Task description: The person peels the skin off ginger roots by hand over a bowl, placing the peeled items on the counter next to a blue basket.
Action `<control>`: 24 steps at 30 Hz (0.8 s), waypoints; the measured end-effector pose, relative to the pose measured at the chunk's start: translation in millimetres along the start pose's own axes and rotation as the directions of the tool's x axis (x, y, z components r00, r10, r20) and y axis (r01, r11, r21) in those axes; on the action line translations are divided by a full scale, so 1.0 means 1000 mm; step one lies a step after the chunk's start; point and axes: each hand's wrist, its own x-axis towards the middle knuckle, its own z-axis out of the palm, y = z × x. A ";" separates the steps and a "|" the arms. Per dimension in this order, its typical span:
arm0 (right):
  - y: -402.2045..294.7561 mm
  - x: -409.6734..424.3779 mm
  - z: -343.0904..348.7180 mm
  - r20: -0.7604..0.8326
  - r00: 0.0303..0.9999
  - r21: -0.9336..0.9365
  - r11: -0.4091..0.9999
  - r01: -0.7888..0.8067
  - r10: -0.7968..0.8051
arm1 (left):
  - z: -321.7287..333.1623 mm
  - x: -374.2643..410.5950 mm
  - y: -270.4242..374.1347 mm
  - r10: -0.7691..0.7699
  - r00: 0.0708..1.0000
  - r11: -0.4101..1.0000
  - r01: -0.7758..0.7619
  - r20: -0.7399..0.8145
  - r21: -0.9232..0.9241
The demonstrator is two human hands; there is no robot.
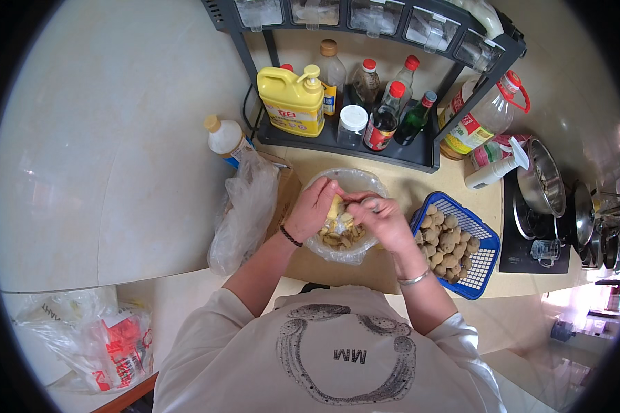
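Note:
Over a bowl lined with clear plastic, both my hands are close together. My left hand is closed around a peeled yellow potato. Beside it, the fingers of my right hand are curled near the potato; a small tool may be in them, but blur hides it. Brownish peelings lie in the bowl below my hands. To the right, a blue plastic basket holds many small unpeeled potatoes.
A dark rack with bottles and a yellow detergent jug stands behind the bowl. At left are a crumpled plastic bag and a white bottle. A spray bottle, steel pot and glass mug are at right.

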 end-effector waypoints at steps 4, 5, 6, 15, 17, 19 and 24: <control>0.009 0.002 -0.013 0.018 0.993 0.246 0.962 -0.116 0.115 | -0.002 0.001 0.010 -0.074 0.992 0.986 0.088 0.104 -0.142; 0.008 0.000 -0.010 0.013 0.997 0.218 0.973 -0.078 0.077 | -0.002 0.001 0.010 -0.178 0.981 0.956 0.192 0.081 -0.220; 0.005 -0.002 -0.004 0.029 0.997 0.063 0.996 0.064 -0.066 | -0.002 0.000 0.011 -0.283 0.957 0.909 0.290 0.067 -0.299; 0.002 0.000 -0.006 0.160 0.979 -0.100 0.985 0.142 -0.125 | -0.005 0.001 -0.001 -0.423 0.870 0.687 0.491 0.255 -0.536; -0.002 -0.002 -0.001 0.141 0.981 -0.147 0.977 0.151 -0.131 | -0.006 0.002 -0.003 -0.440 0.852 0.626 0.517 0.282 -0.585; 0.001 -0.005 0.005 0.198 0.952 -0.239 0.930 0.279 -0.235 | -0.006 0.003 -0.004 -0.483 0.838 0.615 0.531 0.253 -0.583; 0.000 -0.003 0.003 0.131 0.978 -0.286 0.938 0.194 -0.163 | -0.010 0.001 -0.001 -0.483 0.797 0.595 0.602 0.361 -0.532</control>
